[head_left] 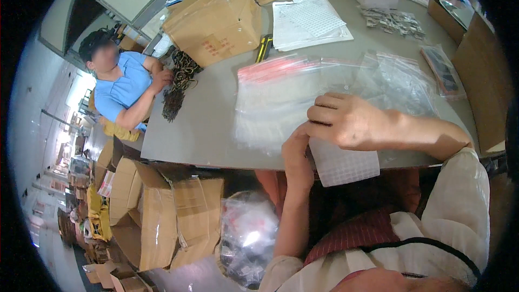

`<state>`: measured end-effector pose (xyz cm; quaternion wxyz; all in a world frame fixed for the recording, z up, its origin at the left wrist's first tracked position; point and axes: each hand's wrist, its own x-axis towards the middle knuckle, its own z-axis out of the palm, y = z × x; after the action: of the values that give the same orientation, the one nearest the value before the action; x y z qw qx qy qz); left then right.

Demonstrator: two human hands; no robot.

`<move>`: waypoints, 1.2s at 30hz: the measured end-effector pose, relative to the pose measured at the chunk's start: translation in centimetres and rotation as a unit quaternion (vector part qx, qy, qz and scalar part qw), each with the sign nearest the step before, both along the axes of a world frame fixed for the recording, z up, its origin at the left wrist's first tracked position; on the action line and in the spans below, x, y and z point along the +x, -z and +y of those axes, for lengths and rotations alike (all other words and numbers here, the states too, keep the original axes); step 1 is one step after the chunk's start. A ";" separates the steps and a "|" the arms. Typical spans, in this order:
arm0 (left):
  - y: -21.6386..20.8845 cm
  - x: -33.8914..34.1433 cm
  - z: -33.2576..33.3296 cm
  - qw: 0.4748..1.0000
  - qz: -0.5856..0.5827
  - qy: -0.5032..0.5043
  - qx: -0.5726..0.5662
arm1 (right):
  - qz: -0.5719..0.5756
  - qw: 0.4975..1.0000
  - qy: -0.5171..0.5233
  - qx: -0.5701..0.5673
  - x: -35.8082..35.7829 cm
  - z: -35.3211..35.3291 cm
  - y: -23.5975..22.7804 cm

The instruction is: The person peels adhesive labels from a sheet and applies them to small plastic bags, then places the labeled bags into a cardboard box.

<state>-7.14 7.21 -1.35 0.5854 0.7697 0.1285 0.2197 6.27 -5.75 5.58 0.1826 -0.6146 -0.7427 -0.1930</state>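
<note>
My left hand (296, 151) is closed at the table's front edge, gripping a white sheet of small stickers (348, 166) that hangs over the edge toward my lap. Across the top of the sheet lies my right hand (346, 121), its fingers curled in against the left fingertips. What the right fingers pinch is hidden behind the knuckles. Beneath and beyond both hands, a spread stack of clear zip bags (273, 103) with red-striped tops covers the table. More loose clear bags (397, 81) lie to the right, near my right wrist.
Farther back are sheets of paper (311, 21), a yellow-black utility knife (264, 48), a cardboard box (216, 19) and small packed parts (392, 21). A carton (484, 81) borders the right side. At left, a person in blue (127, 81) handles dark stringy pieces (184, 70). Open cartons (178, 216) stand below.
</note>
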 end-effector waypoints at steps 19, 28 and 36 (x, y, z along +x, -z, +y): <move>0.2 0.9 -2.6 0.985 -0.101 -0.056 0.126 | 0.618 0.703 0.096 -0.339 15.5 -0.5 1.5; 0.8 2.0 -2.9 0.947 -0.078 -0.026 0.310 | 0.528 0.778 0.158 -0.301 11.4 1.6 0.8; 0.7 1.7 -2.9 0.934 -0.097 -0.079 0.335 | 0.301 0.811 0.325 -0.384 13.6 -0.5 -0.7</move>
<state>-5.45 4.32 -2.04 0.2842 0.8835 0.0502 0.3690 19.88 -6.23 6.26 0.0727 -0.8673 -0.4217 0.2542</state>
